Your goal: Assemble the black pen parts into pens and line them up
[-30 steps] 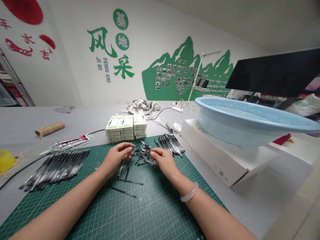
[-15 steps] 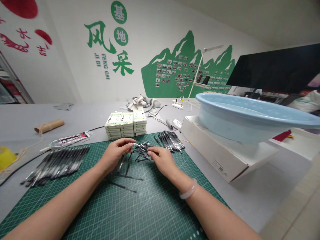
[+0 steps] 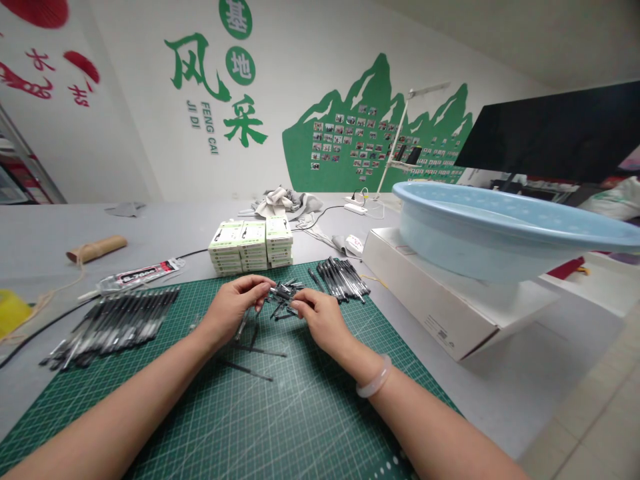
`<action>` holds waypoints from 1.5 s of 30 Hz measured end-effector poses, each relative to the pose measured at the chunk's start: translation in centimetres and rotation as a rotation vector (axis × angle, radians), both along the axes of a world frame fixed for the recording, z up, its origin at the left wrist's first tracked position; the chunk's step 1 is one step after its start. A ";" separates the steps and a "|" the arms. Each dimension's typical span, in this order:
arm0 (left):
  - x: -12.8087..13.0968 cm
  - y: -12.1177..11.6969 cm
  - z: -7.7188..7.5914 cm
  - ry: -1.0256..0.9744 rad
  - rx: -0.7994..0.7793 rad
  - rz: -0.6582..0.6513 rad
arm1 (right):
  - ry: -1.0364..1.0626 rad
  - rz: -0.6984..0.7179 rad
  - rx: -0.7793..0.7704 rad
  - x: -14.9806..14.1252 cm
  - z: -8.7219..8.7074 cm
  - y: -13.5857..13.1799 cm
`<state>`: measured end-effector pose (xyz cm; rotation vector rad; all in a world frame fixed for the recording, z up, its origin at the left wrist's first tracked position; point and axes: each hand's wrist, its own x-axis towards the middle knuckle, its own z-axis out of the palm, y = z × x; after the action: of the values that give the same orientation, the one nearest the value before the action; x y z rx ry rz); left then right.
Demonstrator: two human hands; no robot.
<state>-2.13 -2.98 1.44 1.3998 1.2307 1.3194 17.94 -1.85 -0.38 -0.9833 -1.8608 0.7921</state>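
Note:
Thumb and forefinger of my left hand (image 3: 239, 305) are pinched together, with a thin pen part showing at the tips. My right hand (image 3: 323, 320), wearing a pale bangle (image 3: 375, 378), is also closed in a pinch; what it holds is hidden behind the fingers. Between and behind the hands lies a heap of small black and clear pen parts (image 3: 287, 291). Thin dark refills (image 3: 250, 371) lie on the green cutting mat (image 3: 310, 427) below my left hand. A row of black pens (image 3: 117, 323) is at the left, and a smaller bunch of pens (image 3: 343, 279) lies beyond my right hand.
Stacked small white-green boxes (image 3: 250, 247) stand behind the mat. To the right, a large blue basin (image 3: 460, 247) rests on a white carton (image 3: 425, 300). A plastic packet (image 3: 143, 275), a bamboo piece (image 3: 97, 249) and yellow tape (image 3: 13, 312) are at the left.
The hands have shifted only slightly, staying close together by the heap. The thin part at my left fingertips sticks out less clearly. The camera view has tilted a little.

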 end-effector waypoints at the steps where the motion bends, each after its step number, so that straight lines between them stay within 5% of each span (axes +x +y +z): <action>1: 0.1 -0.1 0.0 -0.008 0.000 -0.004 | 0.009 0.000 -0.014 0.0 0.1 0.0; 7: 0.0 0.1 0.0 -0.043 0.007 -0.032 | 0.053 0.046 -0.127 -0.2 0.0 0.0; 16: -1.6 1.0 -0.4 -0.242 -0.012 0.167 | -0.288 -0.099 0.296 0.8 0.0 0.3; 27: -1.4 1.3 -0.7 -0.308 -0.042 0.154 | -0.420 -0.091 0.268 1.0 0.5 0.2; 37: -2.7 1.4 -0.2 -0.265 -0.057 0.196 | -0.679 -0.654 0.091 5.6 0.6 4.2; 45: -3.4 1.9 -0.6 -0.224 -0.048 0.168 | -0.746 -0.656 0.063 5.8 0.0 4.8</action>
<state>-5.54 -1.10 0.84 1.1008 1.2394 1.5070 23.76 2.91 -0.38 -1.8824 -1.9200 -0.0562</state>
